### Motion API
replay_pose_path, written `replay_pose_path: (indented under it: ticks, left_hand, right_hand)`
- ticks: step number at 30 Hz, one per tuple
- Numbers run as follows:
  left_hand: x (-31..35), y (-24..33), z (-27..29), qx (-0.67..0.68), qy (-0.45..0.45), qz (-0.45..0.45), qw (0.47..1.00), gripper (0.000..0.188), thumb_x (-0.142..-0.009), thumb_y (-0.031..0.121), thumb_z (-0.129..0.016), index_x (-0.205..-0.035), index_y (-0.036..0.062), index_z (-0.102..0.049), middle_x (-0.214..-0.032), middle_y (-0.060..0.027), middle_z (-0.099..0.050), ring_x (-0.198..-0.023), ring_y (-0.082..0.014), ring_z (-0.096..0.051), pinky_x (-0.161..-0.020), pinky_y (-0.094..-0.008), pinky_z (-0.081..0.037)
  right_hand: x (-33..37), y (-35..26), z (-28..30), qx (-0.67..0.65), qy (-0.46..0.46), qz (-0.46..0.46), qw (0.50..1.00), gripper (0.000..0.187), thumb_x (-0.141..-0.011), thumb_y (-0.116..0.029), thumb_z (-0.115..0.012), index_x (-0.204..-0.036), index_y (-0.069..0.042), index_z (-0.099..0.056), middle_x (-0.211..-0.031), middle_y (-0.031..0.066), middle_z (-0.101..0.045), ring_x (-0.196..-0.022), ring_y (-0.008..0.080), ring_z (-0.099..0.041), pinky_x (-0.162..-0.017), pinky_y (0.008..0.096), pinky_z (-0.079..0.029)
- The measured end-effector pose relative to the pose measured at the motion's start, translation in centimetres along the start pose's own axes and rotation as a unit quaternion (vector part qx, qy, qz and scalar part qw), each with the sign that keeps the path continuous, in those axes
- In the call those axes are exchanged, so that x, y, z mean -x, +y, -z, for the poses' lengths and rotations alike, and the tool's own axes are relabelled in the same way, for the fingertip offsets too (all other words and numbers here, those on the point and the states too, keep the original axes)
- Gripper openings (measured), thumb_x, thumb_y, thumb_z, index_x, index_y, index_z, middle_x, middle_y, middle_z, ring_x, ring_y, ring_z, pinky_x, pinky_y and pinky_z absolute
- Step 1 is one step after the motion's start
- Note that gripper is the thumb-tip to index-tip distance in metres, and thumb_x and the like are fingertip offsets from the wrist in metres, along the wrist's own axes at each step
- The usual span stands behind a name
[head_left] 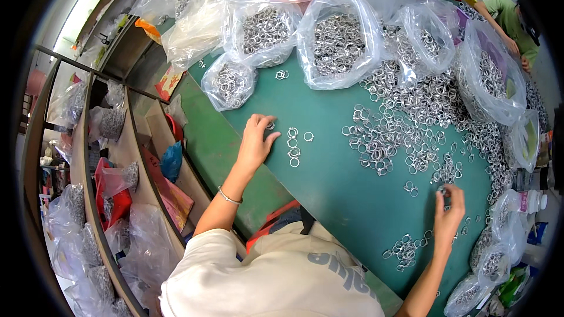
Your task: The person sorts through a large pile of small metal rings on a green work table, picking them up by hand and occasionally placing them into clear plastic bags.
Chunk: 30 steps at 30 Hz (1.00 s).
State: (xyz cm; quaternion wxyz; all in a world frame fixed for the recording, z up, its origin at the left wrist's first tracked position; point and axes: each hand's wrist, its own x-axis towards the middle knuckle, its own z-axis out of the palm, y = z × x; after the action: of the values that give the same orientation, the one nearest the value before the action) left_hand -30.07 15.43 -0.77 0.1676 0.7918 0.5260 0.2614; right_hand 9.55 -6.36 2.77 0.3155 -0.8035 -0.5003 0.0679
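Note:
On the green tabletop [335, 199], my left hand [254, 144] is curled at the near left edge, with a small silver ring [270, 125] between its thumb and fingertips. Just right of it stands a short column of several silver rings [294, 154], and a single ring [308, 137] lies beside that column. My right hand [450, 214] is over the right part of the table, thumb and fingers pinched around another silver ring [442, 189]. Beyond those fingers is a small cluster of rings [447, 170]; a pair of rings [410, 188] lies to their left.
A big loose heap of rings [411, 111] spreads across the right. Open clear plastic bags of rings [339, 44] line the far edge, with more bags [493, 261] at the right. A smaller pile [404, 251] lies nearer me. Shelves [97, 158] stand left; another person [510, 20] is at far right.

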Motion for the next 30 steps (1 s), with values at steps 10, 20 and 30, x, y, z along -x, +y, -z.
replay_pose_path:
  ticks: [10, 20, 30]
  left_hand:
    - [0.0, 5.7, -0.5, -0.001, 0.064, -0.110, 0.992, 0.035, -0.081, 0.007, -0.065, -0.114, 0.0050, -0.056, -0.115, -0.0171, -0.052, -0.106, -0.0343, -0.050, -0.087, -0.0439, -0.040]
    - [0.3, 6.4, -0.8, 0.247, -0.039, 0.047, 0.967, 0.017, -0.092, 0.005, -0.048, -0.097, -0.0001, -0.063, -0.080, -0.0079, -0.066, -0.067, -0.0164, -0.061, -0.063, -0.0292, -0.049]
    - [-3.4, -3.4, -2.1, -0.030, 0.146, -0.040, 0.988, 0.013, -0.091, 0.004, -0.052, -0.101, -0.0020, -0.058, -0.109, -0.0184, -0.053, -0.103, -0.0345, -0.052, -0.090, -0.0395, -0.041]
  right_hand:
    - [2.7, -9.8, -4.0, -0.136, -0.175, 0.097, 0.970, 0.029, -0.075, -0.004, -0.070, -0.103, 0.000, -0.060, -0.098, 0.0162, -0.061, -0.090, 0.0343, -0.059, -0.080, 0.0396, -0.047]
    - [2.4, -7.8, -4.3, -0.138, -0.098, 0.116, 0.979, 0.031, -0.073, -0.007, -0.073, -0.101, -0.001, -0.059, -0.107, 0.0159, -0.060, -0.102, 0.0345, -0.055, -0.087, 0.0402, -0.045]
    - [-3.0, 2.5, -2.5, 0.115, -0.056, 0.010, 0.992, 0.050, -0.082, -0.021, -0.068, -0.126, -0.004, -0.053, -0.137, 0.0149, -0.043, -0.127, 0.0354, -0.037, -0.102, 0.0475, -0.032]
